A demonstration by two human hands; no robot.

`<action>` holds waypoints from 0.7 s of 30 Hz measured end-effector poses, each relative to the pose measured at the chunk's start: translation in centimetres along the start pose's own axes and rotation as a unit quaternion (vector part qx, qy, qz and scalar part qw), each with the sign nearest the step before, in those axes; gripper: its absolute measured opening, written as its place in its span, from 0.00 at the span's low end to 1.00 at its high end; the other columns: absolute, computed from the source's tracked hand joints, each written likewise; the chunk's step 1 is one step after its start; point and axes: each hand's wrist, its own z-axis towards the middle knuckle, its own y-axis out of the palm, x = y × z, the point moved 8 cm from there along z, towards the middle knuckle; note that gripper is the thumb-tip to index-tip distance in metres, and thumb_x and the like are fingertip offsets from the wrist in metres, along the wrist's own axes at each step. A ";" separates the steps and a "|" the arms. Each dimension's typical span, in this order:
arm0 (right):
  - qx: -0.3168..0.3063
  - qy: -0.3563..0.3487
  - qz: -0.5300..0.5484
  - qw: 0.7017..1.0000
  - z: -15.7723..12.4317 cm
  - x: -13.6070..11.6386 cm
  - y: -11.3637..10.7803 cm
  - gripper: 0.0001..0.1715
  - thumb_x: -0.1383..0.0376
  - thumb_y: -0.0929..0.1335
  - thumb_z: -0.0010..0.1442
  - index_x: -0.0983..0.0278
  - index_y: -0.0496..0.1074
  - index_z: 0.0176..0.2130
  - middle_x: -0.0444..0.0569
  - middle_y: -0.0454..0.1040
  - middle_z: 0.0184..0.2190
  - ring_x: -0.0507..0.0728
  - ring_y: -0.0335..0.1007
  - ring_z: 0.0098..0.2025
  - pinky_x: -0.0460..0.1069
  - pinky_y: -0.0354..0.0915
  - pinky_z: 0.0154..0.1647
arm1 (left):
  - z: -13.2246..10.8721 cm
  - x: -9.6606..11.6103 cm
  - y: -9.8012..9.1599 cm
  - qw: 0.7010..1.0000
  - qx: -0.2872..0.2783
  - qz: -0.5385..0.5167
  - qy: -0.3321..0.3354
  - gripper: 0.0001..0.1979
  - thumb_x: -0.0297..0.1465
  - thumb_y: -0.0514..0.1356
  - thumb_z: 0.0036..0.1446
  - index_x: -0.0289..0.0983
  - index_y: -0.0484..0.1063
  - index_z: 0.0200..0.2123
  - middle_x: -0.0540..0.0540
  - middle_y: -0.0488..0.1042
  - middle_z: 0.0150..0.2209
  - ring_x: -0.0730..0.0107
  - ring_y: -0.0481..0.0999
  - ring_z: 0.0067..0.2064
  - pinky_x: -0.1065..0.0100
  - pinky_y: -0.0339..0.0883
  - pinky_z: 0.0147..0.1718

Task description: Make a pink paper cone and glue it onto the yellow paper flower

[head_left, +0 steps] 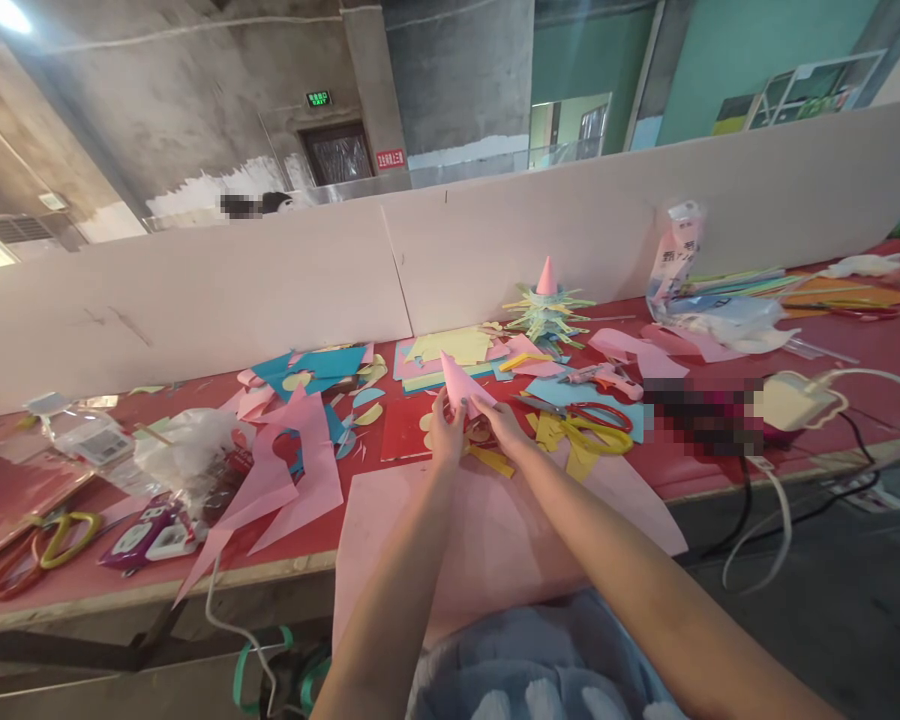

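Both my hands meet over the red table point(705, 465), pinching a small pink paper cone point(461, 383) between them. My left hand point(445, 432) grips the cone's lower left side. My right hand point(504, 422) holds its right edge with fingers closed. A large pink paper sheet point(495, 540) lies under my forearms and hangs over the table's front edge. Red-handled scissors point(596, 413) and yellow paper scraps point(581, 440) lie just right of my right hand.
Pink and blue paper cut-outs point(300, 440) cover the table to the left, beside a plastic bag point(187, 450) and yellow-handled scissors point(60, 535). A layered paper tree with a pink tip point(546, 305) stands at the back. A white power adapter point(795, 400) with cables lies right. A white partition point(270, 290) borders the far edge.
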 end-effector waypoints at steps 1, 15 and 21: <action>0.002 -0.003 0.004 1.000 0.0 -0.1 0.0 0.24 0.46 0.74 0.44 0.65 0.74 0.25 0.47 0.74 0.18 0.55 0.71 0.22 0.48 0.65 0.24 | 0.0 0.1 0.0 1.000 0.000 -0.005 0.010 0.23 0.36 0.58 0.59 0.38 0.63 0.57 0.39 0.71 0.54 0.64 0.73 0.52 0.66 0.66 0.50; 0.020 -0.013 0.070 0.997 0.3 -0.3 -0.3 0.24 0.46 0.73 0.46 0.63 0.71 0.25 0.48 0.74 0.19 0.53 0.68 0.20 0.48 0.64 0.21 | -0.9 2.3 0.7 0.970 -0.035 0.102 0.217 0.14 0.25 0.55 0.59 0.43 0.76 0.44 0.48 0.72 0.55 0.64 0.66 0.60 0.59 0.58 0.61; 0.003 -0.006 0.068 0.998 0.0 -0.6 0.2 0.23 0.47 0.73 0.46 0.64 0.73 0.26 0.48 0.74 0.20 0.54 0.69 0.21 0.48 0.64 0.22 | -0.5 1.4 1.2 0.968 -0.066 0.086 0.227 0.13 0.28 0.55 0.60 0.42 0.77 0.44 0.47 0.73 0.54 0.64 0.65 0.61 0.57 0.57 0.62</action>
